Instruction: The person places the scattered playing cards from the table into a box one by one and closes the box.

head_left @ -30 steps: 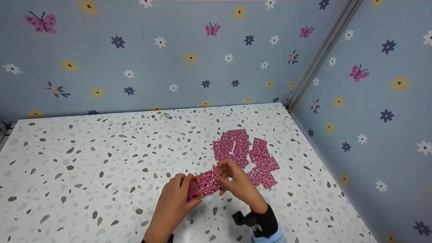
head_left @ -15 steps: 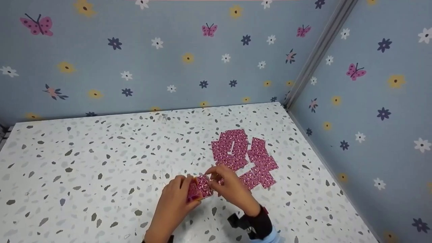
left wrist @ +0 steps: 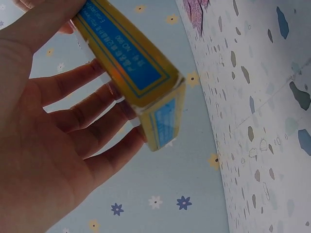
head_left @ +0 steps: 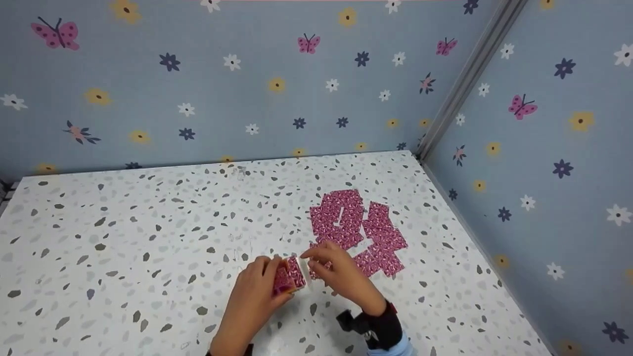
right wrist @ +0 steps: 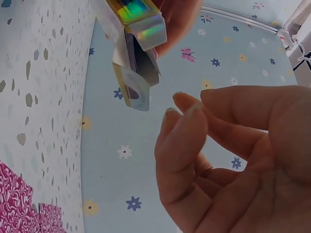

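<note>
My left hand (head_left: 249,291) grips a small card box (left wrist: 127,53), yellow with blue panels, in the head and left wrist views. In the right wrist view the box's loose end flaps (right wrist: 138,90) stand out, and its inside looks dark. A narrow pink patterned strip (head_left: 296,272) shows at the box's right end in the head view. Just right of that end is my right hand (head_left: 343,274). Its fingers bend loosely toward the thumb with nothing between them, apart from the flaps in the right wrist view.
Several pink patterned cards (head_left: 341,215) lie overlapping on the speckled white table (head_left: 148,222). Another overlapping group (head_left: 385,240) lies to their right, and some cards are partly behind my right hand. Blue flowered walls (head_left: 277,59) stand behind and to the right.
The pink cards jutting from the box have become much shorter as my right hand moved left toward it. Now that hand's fingers hold nothing. My left hand has stayed put.
</note>
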Action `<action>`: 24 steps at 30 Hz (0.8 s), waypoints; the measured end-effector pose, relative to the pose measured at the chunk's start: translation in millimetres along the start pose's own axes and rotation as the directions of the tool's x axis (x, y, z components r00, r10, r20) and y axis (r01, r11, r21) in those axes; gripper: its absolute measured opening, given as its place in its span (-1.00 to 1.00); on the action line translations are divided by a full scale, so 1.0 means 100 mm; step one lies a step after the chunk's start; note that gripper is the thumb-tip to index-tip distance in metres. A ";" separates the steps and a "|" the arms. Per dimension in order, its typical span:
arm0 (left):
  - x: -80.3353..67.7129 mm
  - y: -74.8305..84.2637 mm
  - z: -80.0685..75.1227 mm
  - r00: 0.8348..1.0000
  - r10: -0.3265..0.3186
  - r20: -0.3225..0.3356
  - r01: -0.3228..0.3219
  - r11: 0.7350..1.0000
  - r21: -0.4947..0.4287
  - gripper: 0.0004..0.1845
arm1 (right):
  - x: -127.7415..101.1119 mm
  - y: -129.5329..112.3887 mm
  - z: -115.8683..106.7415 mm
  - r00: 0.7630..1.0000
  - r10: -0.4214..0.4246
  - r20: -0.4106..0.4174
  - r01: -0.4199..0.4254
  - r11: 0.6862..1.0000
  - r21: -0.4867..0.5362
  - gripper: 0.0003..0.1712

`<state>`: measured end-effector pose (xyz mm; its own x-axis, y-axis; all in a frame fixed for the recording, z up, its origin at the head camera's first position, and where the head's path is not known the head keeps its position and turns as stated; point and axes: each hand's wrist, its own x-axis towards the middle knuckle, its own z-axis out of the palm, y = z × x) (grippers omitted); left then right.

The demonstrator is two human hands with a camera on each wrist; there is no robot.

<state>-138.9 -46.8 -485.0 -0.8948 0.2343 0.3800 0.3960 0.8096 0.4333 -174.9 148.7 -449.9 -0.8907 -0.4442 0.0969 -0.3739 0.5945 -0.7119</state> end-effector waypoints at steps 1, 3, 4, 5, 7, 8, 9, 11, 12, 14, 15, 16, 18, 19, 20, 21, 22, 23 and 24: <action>0.00 0.00 0.00 1.000 0.000 0.003 0.000 1.000 0.003 -0.23 | 0.00 0.00 0.00 1.000 0.000 0.012 0.000 1.000 -0.006 -0.74; 0.00 0.00 0.00 1.000 0.001 0.011 -0.001 1.000 0.005 -0.25 | 0.00 -0.02 0.02 0.999 -0.001 0.055 0.002 1.000 -0.020 -0.74; 0.01 0.00 0.00 1.000 0.002 0.014 -0.002 1.000 0.004 -0.26 | 0.00 -0.02 0.02 0.997 -0.004 0.077 0.006 1.000 -0.028 -0.74; 0.01 0.00 0.00 1.000 0.001 0.017 -0.001 1.000 0.003 -0.27 | 0.00 -0.03 0.03 0.995 -0.005 0.095 0.008 0.999 -0.032 -0.73; 0.01 0.00 0.01 1.000 0.001 0.019 -0.001 1.000 0.000 -0.28 | 0.00 -0.04 0.04 0.993 -0.011 0.116 0.015 0.999 -0.029 -0.73; 0.01 0.00 0.00 1.000 0.001 0.019 -0.001 1.000 -0.001 -0.28 | 0.00 -0.04 0.04 0.993 -0.011 0.114 0.014 1.000 -0.027 -0.73; 0.01 0.00 0.00 1.000 0.002 0.017 -0.001 1.000 -0.001 -0.28 | -0.01 -0.04 0.04 0.994 -0.011 0.105 0.013 1.000 -0.026 -0.73; 0.01 0.00 0.00 1.000 0.000 0.014 0.000 1.000 0.000 -0.26 | -0.01 -0.04 0.04 0.997 -0.010 0.078 0.011 1.000 -0.022 -0.73; 0.01 0.00 0.00 1.000 0.000 0.013 0.000 1.000 -0.001 -0.26 | -0.01 -0.03 0.04 0.998 -0.014 0.064 0.015 1.000 -0.020 -0.74; 0.01 -0.01 0.00 1.000 0.004 0.010 -0.004 1.000 0.000 -0.25 | -0.01 -0.03 0.04 0.999 -0.016 0.046 0.017 1.000 -0.026 -0.75; 0.00 -0.01 0.00 1.000 0.006 0.009 -0.006 1.000 0.001 -0.24 | -0.01 -0.03 0.04 0.999 -0.017 0.044 0.019 0.999 -0.030 -0.76; 0.00 -0.01 0.00 1.000 0.008 0.007 -0.008 1.000 0.001 -0.24 | -0.01 -0.03 0.05 0.999 -0.020 0.047 0.022 0.999 -0.034 -0.76; 0.00 -0.01 0.00 1.000 0.014 0.000 -0.014 1.000 0.003 -0.25 | -0.02 -0.03 0.05 0.998 -0.026 0.064 0.029 0.999 -0.045 -0.77; 0.00 -0.01 0.00 1.000 0.017 -0.004 -0.017 1.000 0.005 -0.25 | -0.02 -0.03 0.06 0.997 -0.026 0.073 0.030 0.998 -0.050 -0.76; 0.00 -0.01 0.00 1.000 0.018 -0.007 -0.018 1.000 0.005 -0.25 | -0.02 -0.03 0.05 0.996 -0.027 0.081 0.032 0.998 -0.054 -0.76; 0.00 -0.02 0.00 1.000 0.019 -0.009 -0.019 1.000 0.004 -0.25 | -0.02 -0.03 0.05 0.996 -0.027 0.086 0.032 0.998 -0.054 -0.75; -0.01 -0.02 0.00 1.000 0.018 -0.011 -0.018 1.000 0.002 -0.25 | -0.02 -0.02 0.04 0.996 -0.023 0.087 0.027 0.998 -0.048 -0.75; -0.01 -0.02 0.00 1.000 0.016 -0.012 -0.016 1.000 0.001 -0.24 | -0.02 -0.02 0.02 0.997 -0.019 0.079 0.023 0.999 -0.046 -0.74; -0.01 -0.02 0.00 1.000 0.016 -0.013 -0.016 1.000 -0.001 -0.24 | -0.01 0.00 0.00 0.998 -0.013 0.064 0.015 0.999 -0.041 -0.74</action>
<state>-138.9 -48.4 -486.3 -0.8855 0.2403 0.3977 0.4107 0.8051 0.4280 -173.6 149.2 -449.8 -0.8674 -0.4938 0.0608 -0.3977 0.6148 -0.6811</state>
